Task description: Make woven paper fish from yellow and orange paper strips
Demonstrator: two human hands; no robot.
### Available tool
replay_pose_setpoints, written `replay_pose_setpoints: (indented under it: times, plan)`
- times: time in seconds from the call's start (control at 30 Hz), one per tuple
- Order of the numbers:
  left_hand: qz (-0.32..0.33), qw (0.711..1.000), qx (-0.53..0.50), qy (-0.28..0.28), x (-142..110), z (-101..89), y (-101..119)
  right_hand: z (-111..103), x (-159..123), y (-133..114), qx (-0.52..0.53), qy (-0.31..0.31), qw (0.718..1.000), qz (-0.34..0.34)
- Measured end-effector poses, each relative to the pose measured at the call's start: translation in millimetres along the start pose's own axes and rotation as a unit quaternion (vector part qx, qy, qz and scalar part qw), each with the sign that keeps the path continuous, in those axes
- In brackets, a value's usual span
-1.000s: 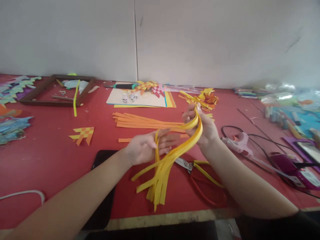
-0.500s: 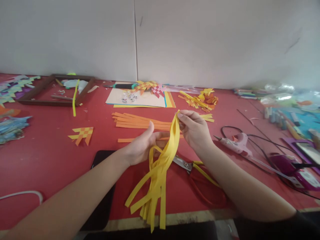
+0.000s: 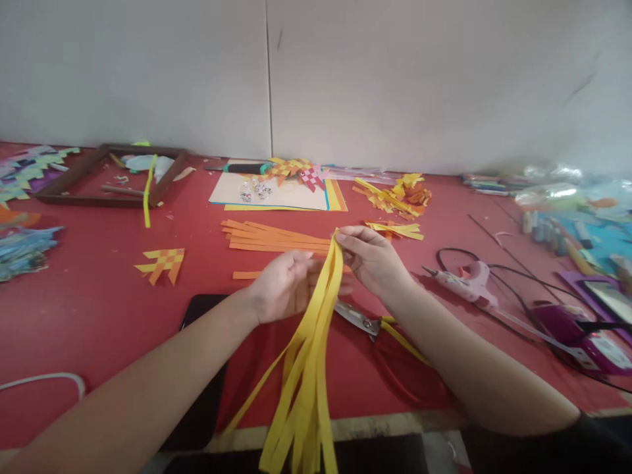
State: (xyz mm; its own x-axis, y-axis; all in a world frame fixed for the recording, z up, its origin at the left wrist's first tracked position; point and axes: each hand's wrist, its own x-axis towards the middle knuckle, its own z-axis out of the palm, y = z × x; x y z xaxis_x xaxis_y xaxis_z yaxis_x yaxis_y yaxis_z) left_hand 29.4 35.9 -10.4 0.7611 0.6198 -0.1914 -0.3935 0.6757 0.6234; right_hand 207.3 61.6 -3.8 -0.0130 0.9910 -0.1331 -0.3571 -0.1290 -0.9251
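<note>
My right hand pinches the top end of a bundle of yellow paper strips. The strips hang down past the table's front edge, with one thin strip swinging out to the left. My left hand is open beside the bundle, its fingers reaching behind the strips and slightly blurred; whether they touch it is hard to see. Scissors with yellow and red handles lie below my right hand, partly behind my forearm. Orange paper strips are laid out behind both hands.
A woven paper fish and a dark phone-like slab lie left. A glue gun with its cord is right. Behind stand paper sheets, a strip pile and a brown frame.
My right hand has shifted left and slightly down with the yellow strips, which now hang straighter and lower. My left hand's fingers have moved from the bundle's side to stretch behind it.
</note>
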Motion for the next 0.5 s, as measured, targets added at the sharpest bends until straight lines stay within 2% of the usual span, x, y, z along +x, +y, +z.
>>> replay_pose_setpoints:
  times: [0.1,0.2,0.3,0.5]
  plan:
    - [0.007,0.995,-0.004,0.097,5.5,2.1,1.4,6.4,-11.5,2.8,-0.026,-0.039,0.999,-0.001]
    - [0.043,0.985,0.003,0.164,7.1,7.2,1.2,10.8,-18.3,6.4,-0.043,-0.041,0.998,-0.015]
    - [0.049,0.983,-0.004,0.18,7.1,8.4,-0.1,11.6,-19.0,9.3,-0.058,-0.037,0.997,-0.023]
    - [0.034,0.985,-0.033,0.164,6.9,5.4,0.8,9.2,-17.8,9.3,-0.05,-0.038,0.998,-0.03]
